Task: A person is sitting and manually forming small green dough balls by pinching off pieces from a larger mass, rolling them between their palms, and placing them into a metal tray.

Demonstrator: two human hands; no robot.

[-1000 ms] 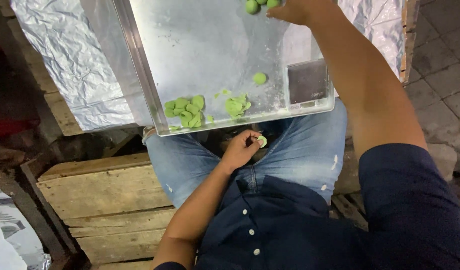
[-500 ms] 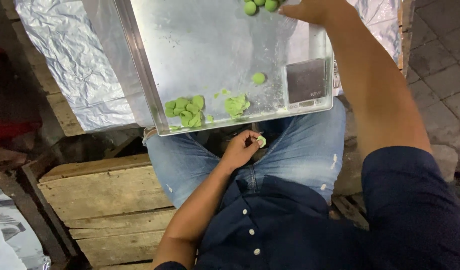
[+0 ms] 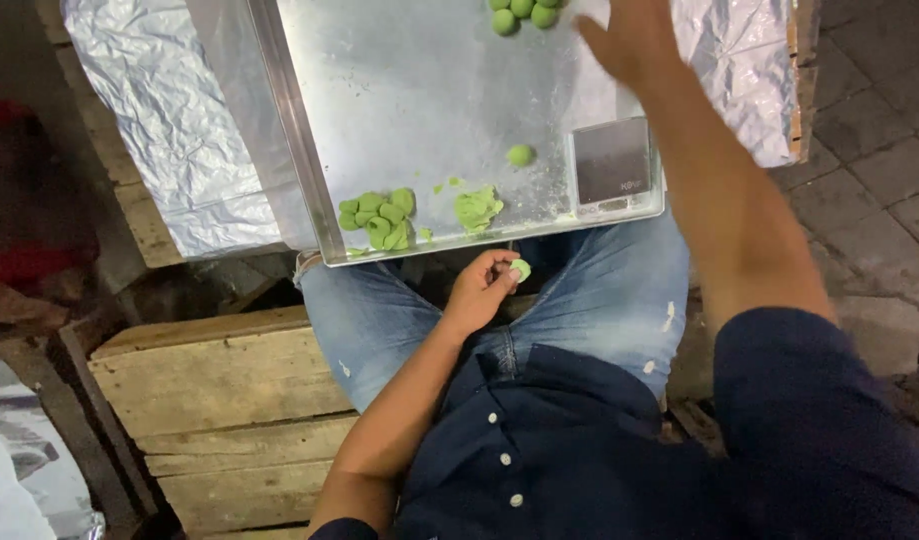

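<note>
My left hand rests over my lap, just below the tray's near edge, pinching a small piece of green dough. My right hand reaches over the far part of the metal tray, fingers spread, holding nothing, beside three round green dough balls. One lone dough ball lies mid-tray. A pile of small green dough pieces and a flattened green lump sit near the tray's front edge.
A small grey digital scale sits in the tray's near right corner. Foil-covered surface lies under the tray. I sit on a wooden crate. Paved ground is at the right.
My right hand has drawn back slightly from the far dough balls, so more of it shows. My left hand keeps the dough piece in the same place.
</note>
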